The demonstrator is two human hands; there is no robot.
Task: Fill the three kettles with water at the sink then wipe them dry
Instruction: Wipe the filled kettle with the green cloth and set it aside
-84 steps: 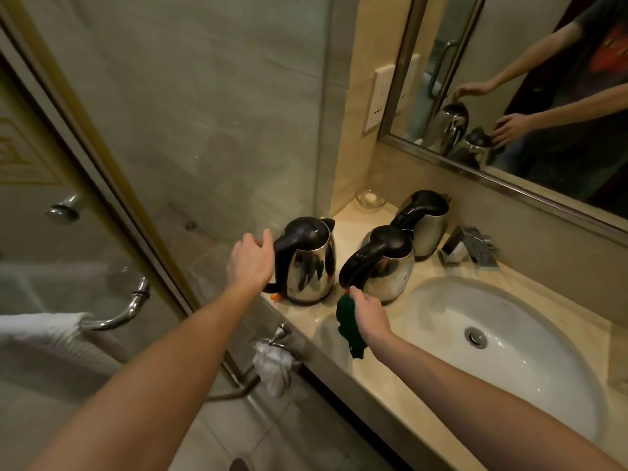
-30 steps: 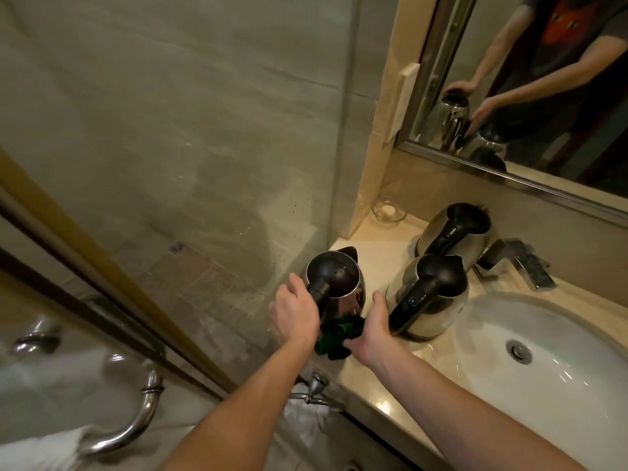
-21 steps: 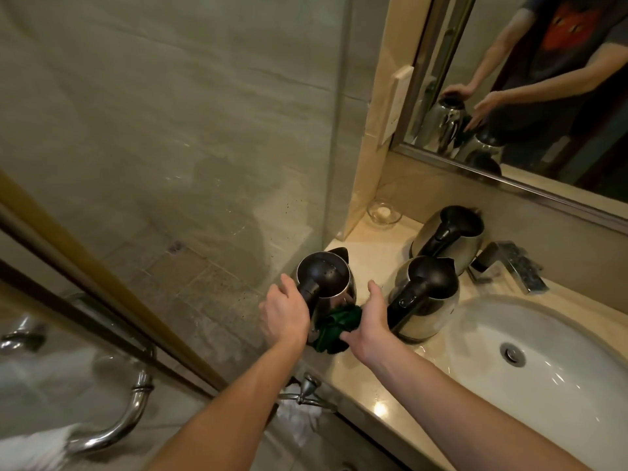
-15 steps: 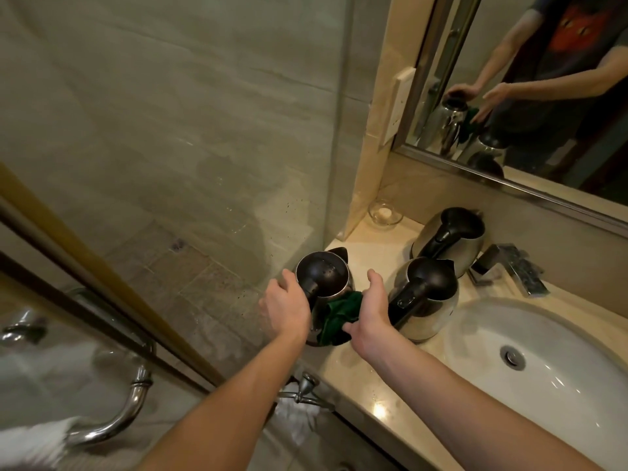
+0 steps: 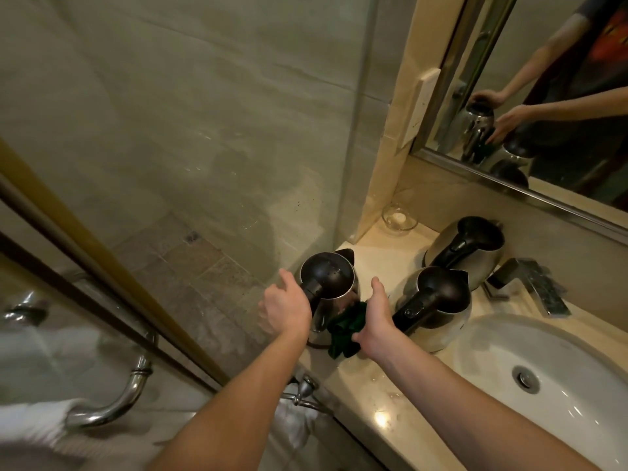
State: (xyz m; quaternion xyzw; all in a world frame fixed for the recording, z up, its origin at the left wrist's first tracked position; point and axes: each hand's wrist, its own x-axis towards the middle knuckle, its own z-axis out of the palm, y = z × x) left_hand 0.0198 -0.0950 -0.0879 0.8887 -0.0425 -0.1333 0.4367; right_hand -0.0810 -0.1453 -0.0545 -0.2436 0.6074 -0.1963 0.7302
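Three steel kettles with black lids and handles stand on the beige counter left of the sink. The left kettle (image 5: 328,283) is at the counter's corner. My left hand (image 5: 285,305) grips its black handle from the left. My right hand (image 5: 372,321) presses a dark green cloth (image 5: 346,329) against that kettle's right side, fingers wrapped over the cloth. The middle kettle (image 5: 433,305) stands just right of my right hand. The back kettle (image 5: 467,249) is behind it, near the tap.
The white sink basin (image 5: 557,379) lies at the right, with a square chrome tap (image 5: 530,283) behind it. A small glass dish (image 5: 399,217) sits in the counter's back corner. A glass shower panel (image 5: 170,164) is close on the left. A mirror (image 5: 543,96) hangs above.
My left hand went from beside the left kettle to gripping its handle. My right hand brought the green cloth over and rubs it along that kettle's side.
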